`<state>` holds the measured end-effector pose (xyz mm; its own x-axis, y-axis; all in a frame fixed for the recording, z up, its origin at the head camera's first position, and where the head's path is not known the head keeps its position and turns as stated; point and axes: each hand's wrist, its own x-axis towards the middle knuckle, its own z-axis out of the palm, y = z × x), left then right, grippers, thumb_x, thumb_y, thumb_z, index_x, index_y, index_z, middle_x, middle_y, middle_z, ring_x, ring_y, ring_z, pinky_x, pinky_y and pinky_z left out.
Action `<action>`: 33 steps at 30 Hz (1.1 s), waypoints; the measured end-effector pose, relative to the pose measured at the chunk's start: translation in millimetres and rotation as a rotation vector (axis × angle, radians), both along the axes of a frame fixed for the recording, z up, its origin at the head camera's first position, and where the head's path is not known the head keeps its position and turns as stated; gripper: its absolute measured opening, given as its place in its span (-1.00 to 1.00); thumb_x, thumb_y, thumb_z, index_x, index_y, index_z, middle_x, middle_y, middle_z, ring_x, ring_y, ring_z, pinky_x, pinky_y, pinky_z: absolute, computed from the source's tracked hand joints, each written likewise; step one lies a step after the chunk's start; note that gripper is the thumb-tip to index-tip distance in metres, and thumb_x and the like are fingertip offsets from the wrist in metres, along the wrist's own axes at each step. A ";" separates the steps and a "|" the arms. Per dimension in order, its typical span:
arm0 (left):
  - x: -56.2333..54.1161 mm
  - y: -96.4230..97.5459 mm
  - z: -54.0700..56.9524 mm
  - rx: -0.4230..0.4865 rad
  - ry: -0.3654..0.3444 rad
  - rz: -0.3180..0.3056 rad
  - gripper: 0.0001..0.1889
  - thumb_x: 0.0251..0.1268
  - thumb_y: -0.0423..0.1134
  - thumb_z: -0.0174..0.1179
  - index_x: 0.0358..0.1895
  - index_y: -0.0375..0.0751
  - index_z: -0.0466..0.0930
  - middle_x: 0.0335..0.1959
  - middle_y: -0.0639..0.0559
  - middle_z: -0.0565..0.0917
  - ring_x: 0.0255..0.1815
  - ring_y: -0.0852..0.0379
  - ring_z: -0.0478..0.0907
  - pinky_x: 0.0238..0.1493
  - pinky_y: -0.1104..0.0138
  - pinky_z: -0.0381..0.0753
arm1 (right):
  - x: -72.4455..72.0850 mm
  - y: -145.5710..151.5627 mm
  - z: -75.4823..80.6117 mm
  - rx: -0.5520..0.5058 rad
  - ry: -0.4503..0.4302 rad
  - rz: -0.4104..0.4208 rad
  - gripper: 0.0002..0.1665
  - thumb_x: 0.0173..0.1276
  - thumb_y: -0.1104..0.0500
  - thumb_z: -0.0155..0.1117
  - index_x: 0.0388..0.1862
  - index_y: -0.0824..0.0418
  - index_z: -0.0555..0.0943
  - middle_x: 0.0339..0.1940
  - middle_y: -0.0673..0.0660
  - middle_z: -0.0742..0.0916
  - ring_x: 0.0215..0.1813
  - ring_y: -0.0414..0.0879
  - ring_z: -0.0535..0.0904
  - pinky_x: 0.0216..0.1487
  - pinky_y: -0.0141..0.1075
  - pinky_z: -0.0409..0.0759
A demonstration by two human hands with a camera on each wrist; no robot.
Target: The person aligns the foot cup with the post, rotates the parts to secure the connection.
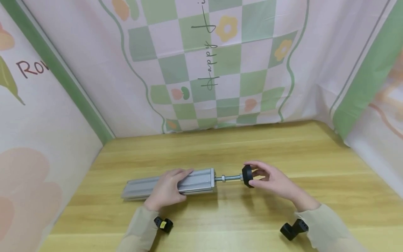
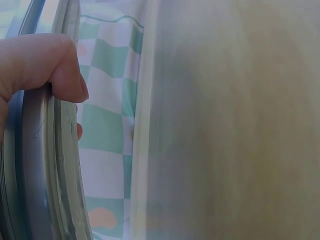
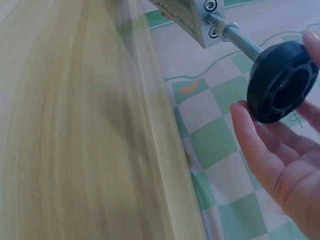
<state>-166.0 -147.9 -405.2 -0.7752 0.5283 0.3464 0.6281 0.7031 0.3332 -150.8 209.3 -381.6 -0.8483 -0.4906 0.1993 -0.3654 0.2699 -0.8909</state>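
Observation:
My left hand [image 1: 166, 189] grips a long silver aluminium profile [image 1: 197, 181] around its middle, thumb along the near side. In the left wrist view a bent thumb presses on the grooved edge of the profile [image 2: 37, 165]. A threaded rod [image 1: 233, 177] with a nut [image 1: 223, 178] sticks out of the profile's right end plate [image 1: 213, 179]. On the rod's outer end sits a round black levelling foot [image 1: 247, 176]. My right hand [image 1: 275, 181] pinches this foot by its rim. The right wrist view shows the ribbed, hollow underside of the foot [image 3: 287, 87], fingers around its edge.
The wooden tabletop [image 1: 189, 150] lies under both hands. A checked green and white curtain [image 1: 217, 70] hangs along the back, and printed cloth closes off the left and right sides. Black wrist cameras [image 1: 163, 224] sit at both sleeves.

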 end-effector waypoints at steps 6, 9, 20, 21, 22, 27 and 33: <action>0.5 -0.2 0.0 -0.006 -0.014 -0.004 -0.12 -0.46 -0.34 0.41 0.26 -0.06 0.48 -0.02 0.01 0.64 -0.05 0.05 0.58 0.07 0.10 0.53 | -0.7 -0.9 4.1 -0.002 -0.103 -0.019 -0.48 0.36 0.25 0.11 0.21 0.54 0.33 -0.14 0.37 0.60 -0.27 -0.23 0.62 -0.33 -0.19 0.67; 0.6 -0.6 0.0 -0.008 -0.024 -0.009 -0.12 -0.46 -0.35 0.41 0.27 -0.06 0.47 0.00 0.01 0.64 -0.03 0.06 0.57 0.08 0.10 0.52 | -3.1 -1.5 3.9 0.010 -0.136 -0.010 -0.50 0.42 0.20 0.03 0.18 0.56 0.35 -0.20 0.31 0.62 -0.32 -0.19 0.62 -0.36 -0.13 0.67; 0.9 -1.1 3.0 -0.015 -0.066 -0.029 -0.11 -0.44 -0.37 0.37 0.29 -0.05 0.45 0.02 0.03 0.62 -0.02 0.07 0.55 0.05 0.13 0.53 | -7.6 -3.4 5.4 0.039 -0.271 0.019 -0.38 0.52 0.06 -0.19 0.22 0.62 0.24 -0.26 0.30 0.66 -0.36 -0.03 0.63 -0.34 -0.09 0.67; 1.2 -1.0 3.1 -0.017 -0.068 -0.028 -0.11 -0.45 -0.37 0.37 0.29 -0.05 0.45 0.02 0.03 0.62 -0.02 0.07 0.55 0.06 0.13 0.53 | -7.0 -3.0 5.5 0.045 -0.258 0.021 -0.39 0.51 0.07 -0.17 0.24 0.59 0.24 -0.18 0.33 0.63 -0.29 -0.03 0.62 -0.31 -0.09 0.67; 1.4 -1.0 3.2 -0.020 -0.070 -0.026 -0.11 -0.45 -0.37 0.37 0.29 -0.05 0.45 0.02 0.04 0.62 -0.02 0.07 0.55 0.06 0.14 0.53 | -6.4 -2.4 4.9 0.054 -0.230 0.023 -0.41 0.49 0.09 -0.13 0.26 0.56 0.24 -0.11 0.36 0.61 -0.21 -0.05 0.60 -0.26 -0.12 0.67; 1.6 -0.4 2.7 -0.036 -0.067 -0.025 -0.10 -0.46 -0.36 0.38 0.28 -0.03 0.46 0.02 0.03 0.62 -0.02 0.08 0.55 0.06 0.16 0.53 | -4.5 0.9 -2.6 0.060 -0.034 0.078 -0.33 0.28 0.24 0.22 0.30 0.45 0.25 0.14 0.50 0.45 0.03 -0.15 0.53 -0.11 -0.25 0.64; 0.0 0.8 0.9 -0.022 -0.048 -0.028 -0.11 -0.47 -0.36 0.37 0.27 -0.04 0.46 0.00 0.03 0.63 -0.03 0.09 0.56 0.05 0.16 0.54 | -4.4 2.4 -8.1 0.027 0.018 0.094 -0.23 0.13 0.30 0.37 0.28 0.43 0.27 0.10 0.49 0.47 -0.02 -0.34 0.51 -0.14 -0.28 0.66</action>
